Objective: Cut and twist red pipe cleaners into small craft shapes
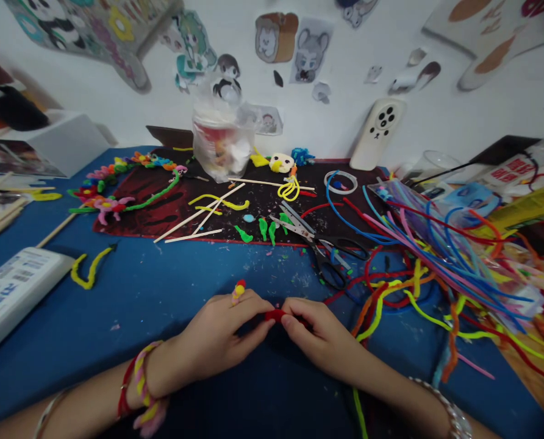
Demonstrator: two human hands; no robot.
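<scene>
Between the fingertips of both hands is a short red piece of pipe cleaner [275,315], close to the table's front. My left hand [229,326] pinches its left end, and a ring of yellow and pink pipe cleaner [238,291] sits on one of its fingers. On the other end, my right hand [320,332] is closed with thumb and forefinger together. Part of the red piece is hidden by the fingers. Beyond my hands lie black-handled scissors [318,244] with open blades and several small green twisted pieces [263,229].
Colourful pipe cleaners [436,256] are heaped at the right. A phone [378,134] leans on the wall near a bagged tub [221,134]. Wooden sticks [203,210] lie on the dark mat [139,213]. At left are a flower garland [102,183] and a white pack [20,286].
</scene>
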